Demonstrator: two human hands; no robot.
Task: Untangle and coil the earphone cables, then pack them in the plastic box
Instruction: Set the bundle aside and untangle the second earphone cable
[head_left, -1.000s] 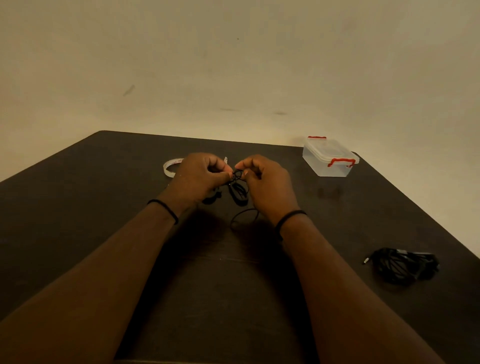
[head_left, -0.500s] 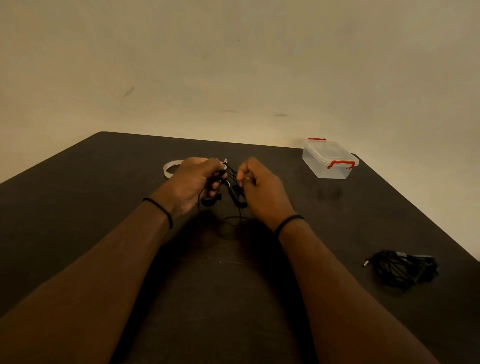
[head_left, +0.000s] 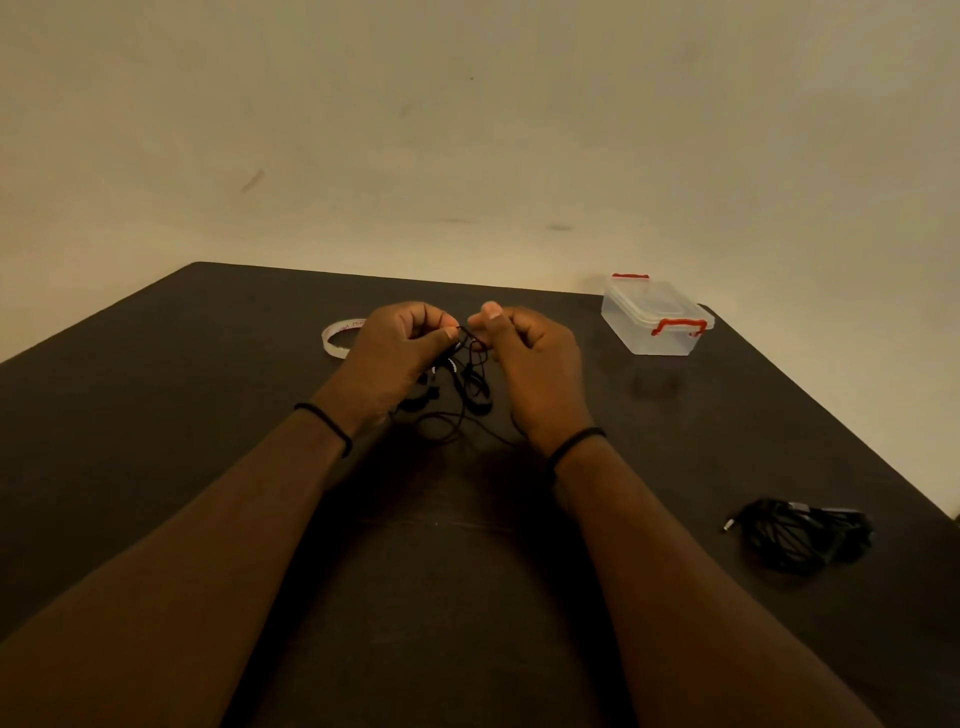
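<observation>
Plain room: bare beige wall (head_left: 467, 130), dark table (head_left: 156, 415)

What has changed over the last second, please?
Both hands, left hand and right hand, still pinch the earphone cable; they drew slightly apart and more cable now hangs loose. The plastic box, cable bundle and tape roll stayed put.

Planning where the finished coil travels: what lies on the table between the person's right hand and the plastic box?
In the head view, only bare dark table lies between the right hand and the lidded plastic box; nothing rests there.
</observation>
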